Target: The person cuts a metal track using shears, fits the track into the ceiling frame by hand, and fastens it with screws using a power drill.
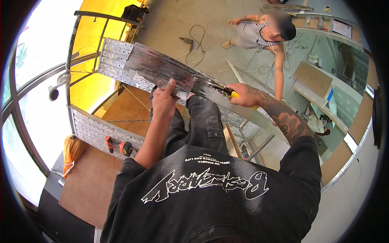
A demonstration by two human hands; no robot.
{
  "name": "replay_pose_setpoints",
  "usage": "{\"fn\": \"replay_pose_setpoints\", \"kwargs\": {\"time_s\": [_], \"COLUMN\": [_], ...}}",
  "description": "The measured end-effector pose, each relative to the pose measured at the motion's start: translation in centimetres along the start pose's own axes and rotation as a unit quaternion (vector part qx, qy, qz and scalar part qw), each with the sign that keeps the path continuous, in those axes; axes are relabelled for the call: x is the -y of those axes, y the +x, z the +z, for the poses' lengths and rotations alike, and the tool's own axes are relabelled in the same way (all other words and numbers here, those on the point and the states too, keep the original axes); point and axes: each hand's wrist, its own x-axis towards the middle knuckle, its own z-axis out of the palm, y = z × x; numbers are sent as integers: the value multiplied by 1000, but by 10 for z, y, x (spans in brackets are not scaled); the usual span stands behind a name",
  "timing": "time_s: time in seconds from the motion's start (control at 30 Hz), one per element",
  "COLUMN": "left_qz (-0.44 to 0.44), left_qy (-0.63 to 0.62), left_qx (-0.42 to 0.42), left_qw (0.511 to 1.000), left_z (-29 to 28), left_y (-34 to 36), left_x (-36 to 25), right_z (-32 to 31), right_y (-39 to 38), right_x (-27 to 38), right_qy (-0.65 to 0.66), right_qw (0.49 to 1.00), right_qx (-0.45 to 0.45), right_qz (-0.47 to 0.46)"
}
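My right hand [244, 96] is closed round yellow-handled tin snips [221, 86]. Their jaws point left, at the edge of a long grey metal strip [216, 97]; whether they are biting into it I cannot tell. My left hand [165, 98] grips a shiny piece of sheet metal [180, 94], thumb on top and fingers mostly hidden underneath. Whether that piece joins the long strip is unclear. Just beyond both hands lies a dark, smeared plank [156, 65], on top of a perforated metal scaffold platform [114, 56].
A red-and-black cordless drill [118, 146] lies on the lower scaffold deck [97, 127]. Scaffold rails [73, 44] rise at left. A co-worker in a striped top [253, 35] reaches an arm toward the strip's right side. A corded drill [187, 42] and cables lie on the floor.
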Motion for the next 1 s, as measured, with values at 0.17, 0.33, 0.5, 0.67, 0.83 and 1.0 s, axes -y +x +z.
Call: {"fn": "replay_pose_setpoints", "kwargs": {"time_s": [0.17,0.33,0.5,0.67,0.83,1.0], "left_qz": [5,-12,-22,-30,-58,-69], "left_qy": [-2,-22,-40,-38,-33,-41], "left_qx": [-13,-8,-34,-35,-48,-61], "left_qw": [1000,1000,998,998,997,995], "left_z": [7,4,-5,-12,-10,-14], "left_y": [-1,3,18,26,27,35], "left_x": [-3,-4,0,-1,-7,-10], "right_z": [7,6,12,5,10,10], "right_y": [12,19,25,34,45,50], "right_x": [4,0,5,16,21,26], "right_qy": [86,49,16,1,5,-1], "right_qw": [996,999,998,999,997,996], "right_qx": [10,-3,-56,-44,-79,-90], "right_qz": [-5,-22,-19,-7,-19,-15]}}
